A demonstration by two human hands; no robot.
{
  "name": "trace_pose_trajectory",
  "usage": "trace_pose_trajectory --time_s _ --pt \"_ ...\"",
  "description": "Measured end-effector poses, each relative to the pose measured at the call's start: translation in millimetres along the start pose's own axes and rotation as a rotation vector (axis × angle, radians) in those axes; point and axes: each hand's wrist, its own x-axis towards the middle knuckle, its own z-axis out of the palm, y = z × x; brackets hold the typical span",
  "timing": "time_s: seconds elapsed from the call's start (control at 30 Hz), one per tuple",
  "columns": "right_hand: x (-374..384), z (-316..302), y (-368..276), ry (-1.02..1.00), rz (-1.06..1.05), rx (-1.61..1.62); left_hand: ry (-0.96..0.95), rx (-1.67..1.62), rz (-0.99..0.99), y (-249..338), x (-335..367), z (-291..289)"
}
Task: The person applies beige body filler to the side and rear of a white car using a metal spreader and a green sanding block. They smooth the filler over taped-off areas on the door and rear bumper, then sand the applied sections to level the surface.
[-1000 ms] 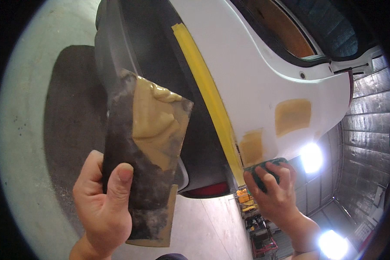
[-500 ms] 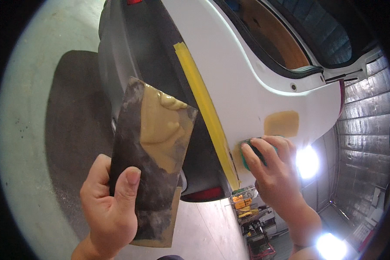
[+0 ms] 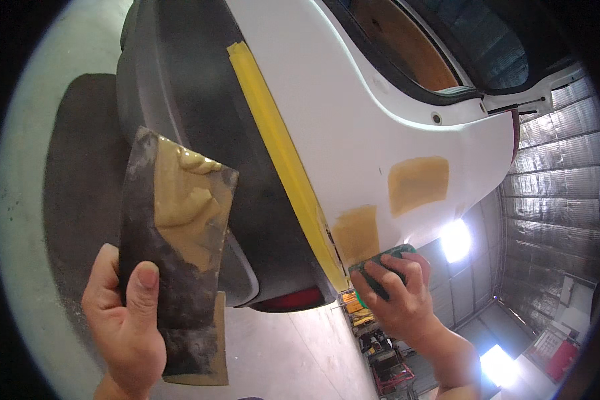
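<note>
My left hand (image 3: 130, 320) is closed around a dark, smeared mixing board (image 3: 193, 293), thumb across its face. A thick tan heap of body filler (image 3: 183, 193) lies on the board's upper part. Between the fingers of my right hand (image 3: 400, 293) is a green filler spreader (image 3: 380, 267), its edge at the white car panel (image 3: 327, 127). Just above the spreader is one tan filler patch (image 3: 357, 230); a second patch (image 3: 419, 185) lies farther up and to the right. Yellow masking tape (image 3: 273, 140) runs along the panel's border with the dark bumper (image 3: 200, 87).
A red reflector (image 3: 288, 300) sits low on the bumper. Beyond the panel are a bright lamp (image 3: 455, 241) and a foil-lined wall (image 3: 553, 193). Cluttered shelving (image 3: 387, 360) stands past the bumper's end. Concrete floor (image 3: 40, 167) shows at left.
The spreader has moved down the panel, uncovering the tan patch beside the tape. My view has shifted, so the car and the board with its filler appear farther left.
</note>
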Motion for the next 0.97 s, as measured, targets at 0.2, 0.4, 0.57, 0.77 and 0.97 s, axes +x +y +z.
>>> trace_pose_trajectory --time_s 0.2,0.4,0.57,0.77,0.97 --pt "10 -19 8 0.046 0.026 0.101 -0.017 0.027 0.038 8 -5 0" --pt "56 -38 10 0.124 -0.011 0.046 0.0 -0.033 0.021 10 -5 4" --pt "86 -31 -3 0.084 0.009 0.004 -0.016 0.023 0.021 9 -2 -2" --pt "80 -21 -9 0.081 0.034 0.008 0.088 0.066 0.031 -2 5 -6" --pt "34 0 -3 0.083 0.055 0.007 -0.104 0.13 -0.042 -6 2 -6"
